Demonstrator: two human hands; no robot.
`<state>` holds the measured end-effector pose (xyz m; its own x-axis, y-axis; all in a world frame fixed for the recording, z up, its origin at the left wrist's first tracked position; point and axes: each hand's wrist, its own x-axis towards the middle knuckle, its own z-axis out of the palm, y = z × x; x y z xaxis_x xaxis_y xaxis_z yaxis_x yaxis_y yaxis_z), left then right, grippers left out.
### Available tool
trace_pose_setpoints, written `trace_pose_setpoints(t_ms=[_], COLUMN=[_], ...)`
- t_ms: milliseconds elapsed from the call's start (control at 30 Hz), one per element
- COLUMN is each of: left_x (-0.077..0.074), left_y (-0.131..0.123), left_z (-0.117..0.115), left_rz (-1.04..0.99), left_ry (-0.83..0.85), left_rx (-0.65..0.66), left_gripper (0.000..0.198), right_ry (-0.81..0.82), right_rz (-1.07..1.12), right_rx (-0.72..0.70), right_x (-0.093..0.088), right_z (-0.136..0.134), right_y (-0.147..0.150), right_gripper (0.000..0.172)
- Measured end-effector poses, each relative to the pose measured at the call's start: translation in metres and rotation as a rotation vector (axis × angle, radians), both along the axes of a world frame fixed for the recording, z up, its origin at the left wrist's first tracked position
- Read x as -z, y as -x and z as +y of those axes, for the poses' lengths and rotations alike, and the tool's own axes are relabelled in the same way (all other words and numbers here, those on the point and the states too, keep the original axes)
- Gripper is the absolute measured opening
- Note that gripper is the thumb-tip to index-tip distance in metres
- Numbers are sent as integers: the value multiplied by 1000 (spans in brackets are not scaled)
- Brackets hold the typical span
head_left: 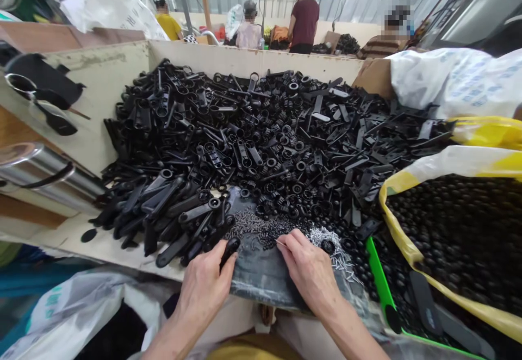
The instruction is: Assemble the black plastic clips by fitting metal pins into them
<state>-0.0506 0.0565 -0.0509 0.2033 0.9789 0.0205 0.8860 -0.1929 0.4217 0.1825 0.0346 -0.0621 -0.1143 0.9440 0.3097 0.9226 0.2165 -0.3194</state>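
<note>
My left hand (207,274) is closed around a black plastic part (230,248), most of it hidden by the fingers. Thumb and fingertips of my right hand (309,267) pinch a thin, light-coloured pin-like piece (281,243); its exact kind is too small to tell. Both hands are over a dark, worn work surface (261,275). Just beyond them lie a spread of tiny grey-brown metal pieces (250,224), small black pieces (271,234) and, by my right hand, a heap of silvery pins (326,239).
Black plastic parts (228,126) fill the large pale bin. Long black handles (163,202) are stacked at left, near a steel flask (49,172). At right stand a green-edged tray (379,278) and a yellow-edged sack (402,235) of black balls. Several people are in the background.
</note>
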Motion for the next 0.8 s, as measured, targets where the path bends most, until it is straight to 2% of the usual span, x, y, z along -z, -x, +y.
trace_pose_setpoints(t_ms=[100,300,400,467,667,800], left_x=[1,-3,-7,-9,-8,-15], left_y=[0,-1,-3,-3,1,-1], left_z=[-2,-4,-4,-4,-4,-7], left_rz=[20,57,189,235,154,-106], left_ry=[-22,-87,-125,-130,-57,59], left_rx=[16,89,188,208,145,13], left_gripper=[19,16,20,24,23,20], right_ry=[-12,63,95,127,141,149], right_rz=[-13,290,265,240,369,538], right_rx=[-25,-178,-195,-191,-293,-292], right_x=[-2,-9,-10,-11,-20,-24], right_z=[1,-11,-15,-15,-14,-14], right_y=[1,4,8,12,32,38], right_gripper=[42,28,28,28,23,18])
